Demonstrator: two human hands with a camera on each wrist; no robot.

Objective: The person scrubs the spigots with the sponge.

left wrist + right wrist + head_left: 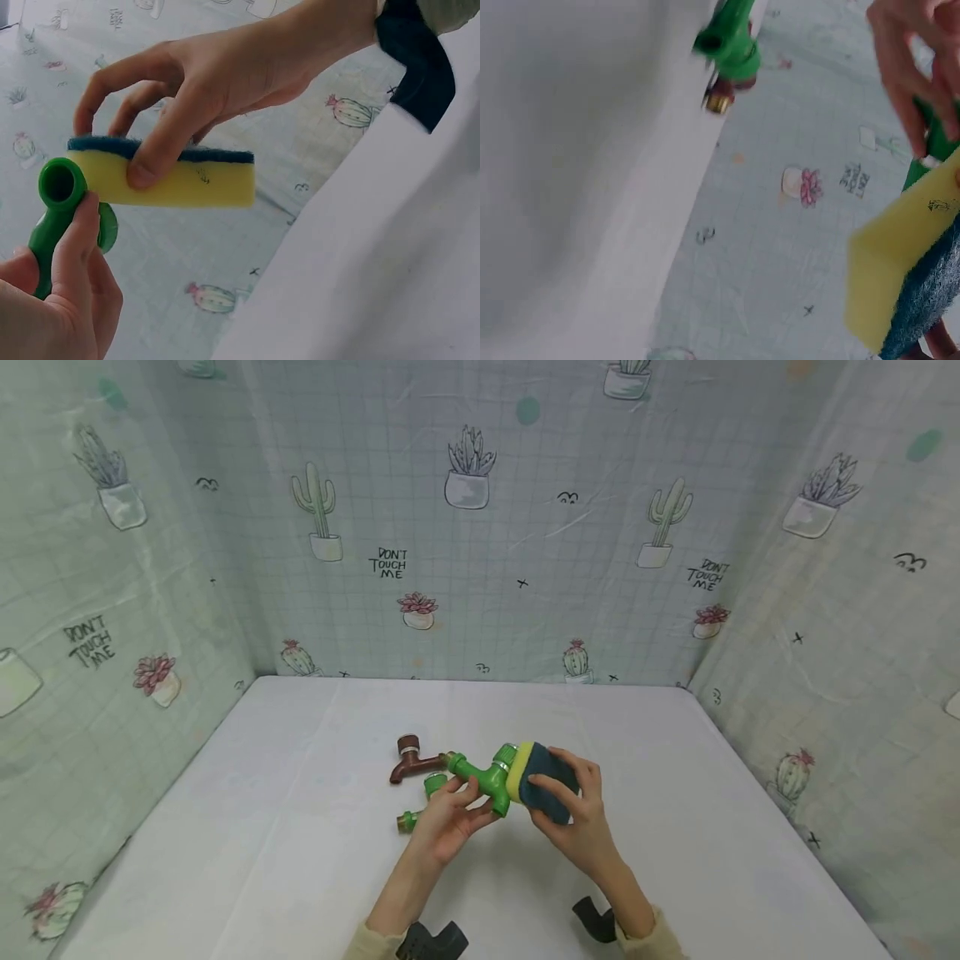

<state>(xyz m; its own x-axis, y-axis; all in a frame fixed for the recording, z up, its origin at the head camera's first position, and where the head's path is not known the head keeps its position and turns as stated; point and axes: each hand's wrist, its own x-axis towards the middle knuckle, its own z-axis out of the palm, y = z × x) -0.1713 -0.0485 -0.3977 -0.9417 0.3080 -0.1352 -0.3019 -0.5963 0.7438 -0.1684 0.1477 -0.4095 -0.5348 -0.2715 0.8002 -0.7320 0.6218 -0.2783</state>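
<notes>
Green plastic tap [483, 773]: held above the middle of the white tabletop [697, 827], gripped around its body by the left hand [448, 817], fingers curled about it; open mouth visible in the left wrist view.

Sponge [542, 779]: yellow foam with dark blue scouring face, pinched between thumb and fingers of the right hand [581, 814]; yellow side pressed against the tap's right end.

Handling note (judgement): scrubbing should go best with the left hand keeping the tap steady while the sponge works around the body; the thumb near the tap's mouth may need shifting so that part can be reached.

Brown tap [411, 761]: lies on the tabletop just left of and beyond the green one, apart from both hands.

Second green tap [422, 802]: brass-coloured end, lies on the tabletop under the left hand's fingers; could be knocked if the hands drop.

Cactus-print cloth [480, 527]: backdrop on the far, left and right sides.
</notes>
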